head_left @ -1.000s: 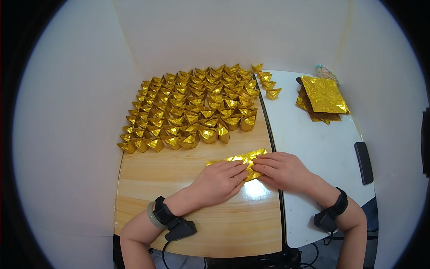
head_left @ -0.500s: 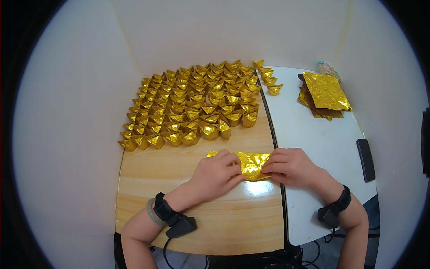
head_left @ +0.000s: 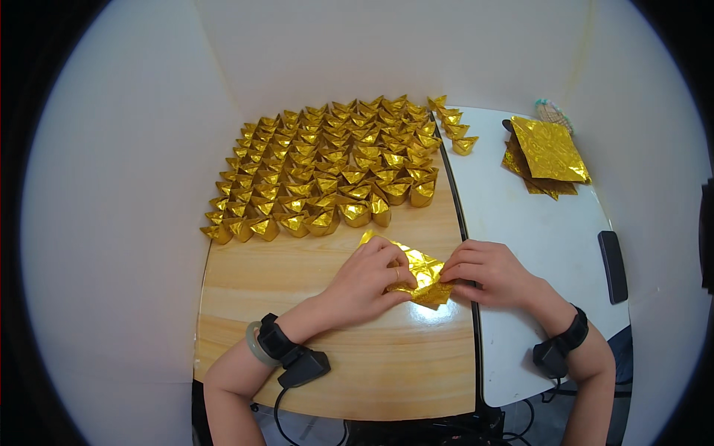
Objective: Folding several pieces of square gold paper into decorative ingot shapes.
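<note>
A sheet of gold foil paper [head_left: 424, 269], folded into a strip, lies slanted on the wood-grain table between my hands. My left hand [head_left: 370, 276] is closed on its left and middle part, thumb at the near edge and fingers over the top, hiding some of it. At the right end, my right hand [head_left: 483, 273] pinches the paper between thumb and fingers, and a corner there looks folded over. Just beyond stand rows of folded gold paper ingots [head_left: 323, 167], boat-shaped with pointed ends.
On the white table [head_left: 520, 223] at right, several more ingots [head_left: 457, 130] stand in a line. A stack of gold foil sheets [head_left: 549, 149], a beaded item [head_left: 552, 113] and a dark phone-like slab [head_left: 613, 266] lie there too. Cables run from black wrist devices [head_left: 303, 367].
The gold paper has turned from nearly level to slanting down toward the right, and its right end now shows a folded corner. Both hands keep hold of it.
</note>
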A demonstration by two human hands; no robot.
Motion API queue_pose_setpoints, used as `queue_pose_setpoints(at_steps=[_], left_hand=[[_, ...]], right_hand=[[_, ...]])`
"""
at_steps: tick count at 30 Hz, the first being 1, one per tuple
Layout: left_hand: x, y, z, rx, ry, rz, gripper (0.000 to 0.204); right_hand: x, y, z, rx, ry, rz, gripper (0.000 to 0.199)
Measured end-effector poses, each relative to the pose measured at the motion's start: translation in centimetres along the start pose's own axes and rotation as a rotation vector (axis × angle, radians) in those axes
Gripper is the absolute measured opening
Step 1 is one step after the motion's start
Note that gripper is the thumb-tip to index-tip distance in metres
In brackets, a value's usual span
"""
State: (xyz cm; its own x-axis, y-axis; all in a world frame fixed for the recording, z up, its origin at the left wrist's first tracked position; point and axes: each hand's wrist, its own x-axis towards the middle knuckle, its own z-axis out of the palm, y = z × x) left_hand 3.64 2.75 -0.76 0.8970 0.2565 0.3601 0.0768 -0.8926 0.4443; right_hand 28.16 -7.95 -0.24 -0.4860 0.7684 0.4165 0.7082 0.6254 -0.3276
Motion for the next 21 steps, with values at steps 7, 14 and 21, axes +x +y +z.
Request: queue_pose_setpoints(at_steps=[7,14,21], left_hand=[[0.0,0.8,-0.3,-0.018,0.016,-0.074,0.022],[-0.1,0.8,0.1,-0.047,0.017,-0.152,0.026],[0.0,1.1,-0.1,0.056,-0.027,-0.02,0.013]], right_hand=[[0.1,-1.0,-0.3,0.194,-0.072,0.312,0.027],[0.8,-1.9,-0.1,0.331,-0.077,0.569,0.029],[0.4,-0.7,0.6,0.007,0.079,0.166,0.014]])
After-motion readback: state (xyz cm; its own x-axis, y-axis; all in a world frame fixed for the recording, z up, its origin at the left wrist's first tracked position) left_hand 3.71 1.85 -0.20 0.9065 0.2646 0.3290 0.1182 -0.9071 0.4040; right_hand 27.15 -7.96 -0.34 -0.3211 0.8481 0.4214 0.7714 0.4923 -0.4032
